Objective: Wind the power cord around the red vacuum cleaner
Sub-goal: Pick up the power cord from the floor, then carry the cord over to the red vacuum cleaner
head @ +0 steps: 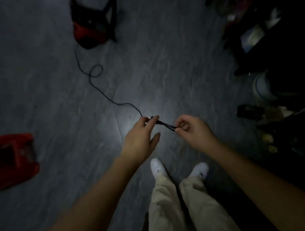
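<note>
The red vacuum cleaner [91,28] stands on the grey floor at the top, left of centre. Its thin black power cord [100,91] trails from it across the floor, makes one small loop, and rises to my hands. A short bundle of folded cord strands is stretched between both hands. My left hand [140,135] pinches one end of the bundle with its fingertips. My right hand [190,129] pinches the other end between thumb and curled fingers. Both hands are held above the floor, in front of my feet.
A red box-like object [11,159] lies on the floor at the left edge. Dark clutter, bottles and a pale round container [264,85] line the right side. My white shoes [158,166] and beige trousers are below the hands.
</note>
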`<state>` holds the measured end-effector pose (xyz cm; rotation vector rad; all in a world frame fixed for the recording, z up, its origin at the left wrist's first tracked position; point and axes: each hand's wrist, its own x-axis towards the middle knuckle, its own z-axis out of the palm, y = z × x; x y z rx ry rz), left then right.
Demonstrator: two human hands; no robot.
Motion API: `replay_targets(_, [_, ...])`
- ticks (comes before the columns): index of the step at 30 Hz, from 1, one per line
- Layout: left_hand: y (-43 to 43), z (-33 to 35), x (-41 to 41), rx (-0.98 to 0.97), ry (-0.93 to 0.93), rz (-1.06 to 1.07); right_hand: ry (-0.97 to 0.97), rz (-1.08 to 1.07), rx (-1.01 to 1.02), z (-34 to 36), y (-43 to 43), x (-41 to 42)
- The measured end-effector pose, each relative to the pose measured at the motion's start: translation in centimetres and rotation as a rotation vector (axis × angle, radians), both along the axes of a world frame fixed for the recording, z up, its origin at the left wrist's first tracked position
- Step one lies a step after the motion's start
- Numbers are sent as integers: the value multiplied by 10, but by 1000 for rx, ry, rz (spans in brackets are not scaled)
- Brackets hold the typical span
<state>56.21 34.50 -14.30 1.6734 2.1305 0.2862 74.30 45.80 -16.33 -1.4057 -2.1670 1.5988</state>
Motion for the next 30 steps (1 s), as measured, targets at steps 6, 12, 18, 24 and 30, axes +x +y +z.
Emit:
replay_targets(6, [-4, 142, -38, 236, 133, 109, 115, 39, 195, 152, 8, -46])
replay_targets(12, [-38, 199, -68, 398, 160, 182, 148, 125, 286, 212, -15, -81])
replay_targets(18, [-67, 216, -103, 421, 158, 160, 184, 246, 370, 244, -28, -136])
replay_targets(24, [-83, 232, -131, 468, 66, 315, 230, 321, 350, 258, -29, -188])
replay_targets(30, [-61, 224, -172, 518, -81, 578, 220, 381, 313, 235, 6, -239])
